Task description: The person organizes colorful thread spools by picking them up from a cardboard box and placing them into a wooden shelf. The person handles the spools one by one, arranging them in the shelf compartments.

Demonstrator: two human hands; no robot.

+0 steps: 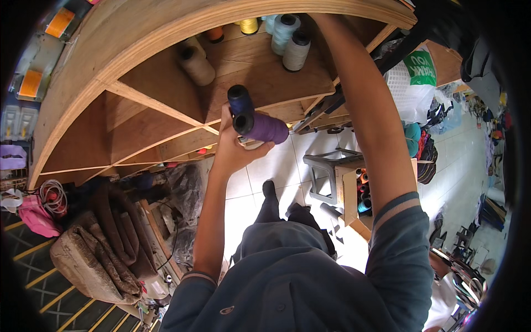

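Note:
My left hand [231, 149] is closed around two cone spools of thread, a purple spool [268, 129] and a dark navy spool [241, 102], held just in front of the wooden shelf [119, 58]. Up inside a shelf compartment goes my right forearm [368, 94]; the hand itself is hidden behind the top board. Nearest to that arm stand a grey spool [296, 54] and a light blue spool [282, 40]. Farther left in the same compartment are a beige spool [198, 67], an orange spool [215, 35] and a yellow spool [249, 26].
Below on the right, an open cardboard box [347, 193] of thread spools is beside a grey stool [323, 171]. A white and green plastic bag [412, 83] hangs at right. Folded brown fabric [91, 254] lies lower left, above yellow-striped flooring.

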